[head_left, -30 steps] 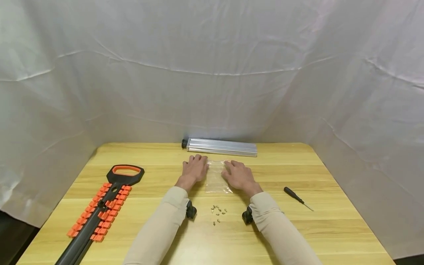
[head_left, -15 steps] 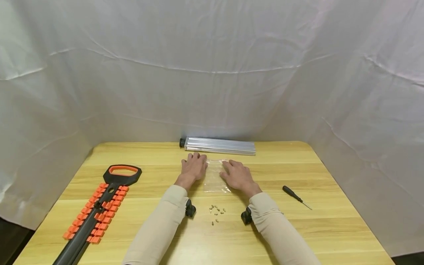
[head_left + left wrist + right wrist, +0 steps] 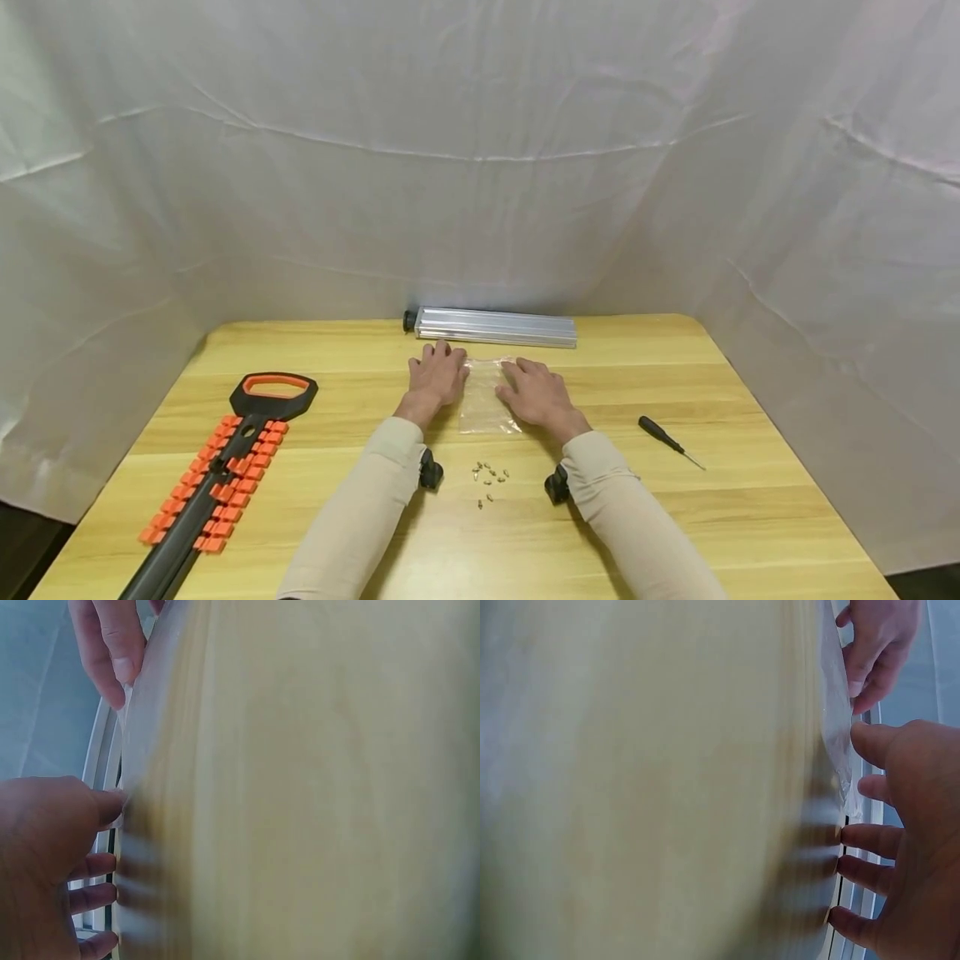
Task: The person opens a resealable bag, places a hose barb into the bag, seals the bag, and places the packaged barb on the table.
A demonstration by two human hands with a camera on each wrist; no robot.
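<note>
A clear plastic bag [image 3: 489,400] lies flat on the wooden table between the two hands. At its upper left corner, the left hand [image 3: 438,375] pinches the edge between thumb and index finger; its other fingertips rest on the table, as the left wrist view shows. On the bag's right side lies the right hand [image 3: 537,393], thumb [image 3: 870,741] and index finger apart at the film, remaining fingers spread with their tips down on the wood. Several small brass-coloured metal pieces [image 3: 489,481] are scattered nearer the body, between the forearms.
Behind the hands, a silver aluminium profile [image 3: 495,326] with a black end knob lies along the table's back edge. A black screwdriver [image 3: 670,442] is at the right. On the left stands out a black-handled tool [image 3: 273,398] with orange clips [image 3: 243,483]. Grey-white sheeting surrounds the table [image 3: 765,517].
The head view has shifted slightly, so everything appears a little further left and up. Both hands stay at the bag, with hardly any motion of their own.
</note>
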